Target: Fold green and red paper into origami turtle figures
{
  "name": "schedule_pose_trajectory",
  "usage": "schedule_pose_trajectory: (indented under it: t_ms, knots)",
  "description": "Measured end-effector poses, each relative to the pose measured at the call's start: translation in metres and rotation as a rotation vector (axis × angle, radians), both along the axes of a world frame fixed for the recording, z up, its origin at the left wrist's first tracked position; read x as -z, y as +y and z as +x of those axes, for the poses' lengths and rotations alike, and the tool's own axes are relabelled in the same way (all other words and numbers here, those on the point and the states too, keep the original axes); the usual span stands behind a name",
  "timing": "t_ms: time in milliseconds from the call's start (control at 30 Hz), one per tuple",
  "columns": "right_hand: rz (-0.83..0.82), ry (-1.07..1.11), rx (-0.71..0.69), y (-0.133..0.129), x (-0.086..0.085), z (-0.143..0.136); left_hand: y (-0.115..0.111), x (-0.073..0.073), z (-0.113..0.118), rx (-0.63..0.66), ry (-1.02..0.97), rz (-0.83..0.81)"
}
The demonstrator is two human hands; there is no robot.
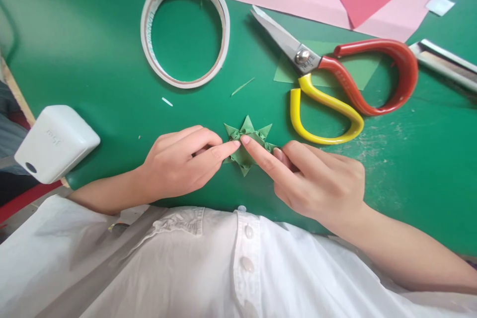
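Tape roll (147, 35) behind paper star (243, 156)

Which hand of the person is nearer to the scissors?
Right: the right hand lies just below the scissors in the picture; the left hand is farther, below and left of them.

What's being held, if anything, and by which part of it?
A green paper star: left hand at its left side, right hand at its right point, both index fingertips on its upper middle.
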State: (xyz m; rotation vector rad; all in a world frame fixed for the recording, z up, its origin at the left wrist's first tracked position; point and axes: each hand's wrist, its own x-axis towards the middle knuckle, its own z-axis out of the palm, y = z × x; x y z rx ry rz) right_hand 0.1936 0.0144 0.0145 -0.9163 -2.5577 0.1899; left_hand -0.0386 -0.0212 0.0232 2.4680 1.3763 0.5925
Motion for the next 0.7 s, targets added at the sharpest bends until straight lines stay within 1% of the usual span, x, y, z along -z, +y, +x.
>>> schedule_pose_trajectory:
  t_ms: [233, 333, 433, 533, 633, 700]
  knots:
    - [0.002, 0.001, 0.015, 0.002, -0.001, -0.002, 0.003, -0.002, -0.001, -0.013, -0.018, -0.012]
    - [-0.002, 0.017, 0.017, 0.001, 0.000, -0.002, 0.007, -0.002, 0.001, -0.095, -0.037, -0.007]
    - [0.056, -0.039, 0.017, 0.000, 0.001, -0.002, 0.012, -0.001, 0.004, -0.154, -0.046, 0.013]
    - [0.119, -0.095, 0.016, -0.002, 0.002, -0.001, 0.015, -0.001, 0.005, -0.137, -0.043, 0.004]
    - [0.122, -0.105, 0.021, -0.002, 0.002, 0.000, 0.018, -0.002, 0.003, -0.096, 0.007, -0.001]
    - [0.118, -0.109, 0.024, -0.003, 0.002, 0.001, 0.021, -0.002, 0.000, -0.053, 0.054, 0.043]
